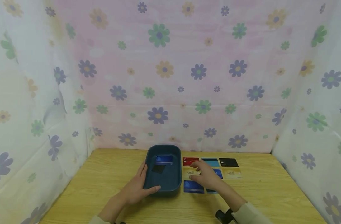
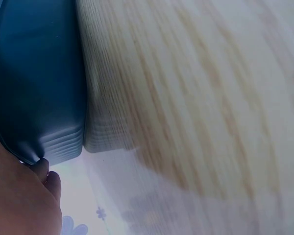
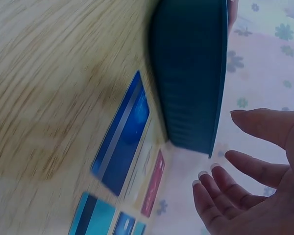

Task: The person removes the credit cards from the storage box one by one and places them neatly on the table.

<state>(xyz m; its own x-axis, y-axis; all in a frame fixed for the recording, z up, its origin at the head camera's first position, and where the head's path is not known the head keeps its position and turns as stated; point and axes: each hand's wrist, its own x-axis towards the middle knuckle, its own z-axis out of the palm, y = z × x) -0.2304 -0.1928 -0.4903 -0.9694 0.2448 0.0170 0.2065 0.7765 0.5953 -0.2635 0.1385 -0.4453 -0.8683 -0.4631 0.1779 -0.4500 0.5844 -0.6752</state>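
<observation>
A dark teal plastic bin [image 1: 170, 183] stands on the table. My left hand [image 1: 134, 188] grips its left side, the thumb over the near rim. A blue card [image 1: 164, 160] and a dark card [image 1: 158, 168] lie inside. With nothing in its fingers, my right hand [image 1: 208, 177] is over rows of cards beside the bin; in the right wrist view its fingers [image 3: 252, 169] are spread. Among these cards are a red card [image 1: 186, 161], a black card [image 1: 229, 162], a gold card [image 1: 233, 173] and a blue card [image 1: 194, 186]. The hand partly covers the middle ones.
The light wooden table [image 1: 108, 168] extends on both sides of the bin. Flower-patterned cloth [image 1: 181, 56] hangs behind it and along the left and right. A black device [image 1: 224, 216] sits at the right wrist.
</observation>
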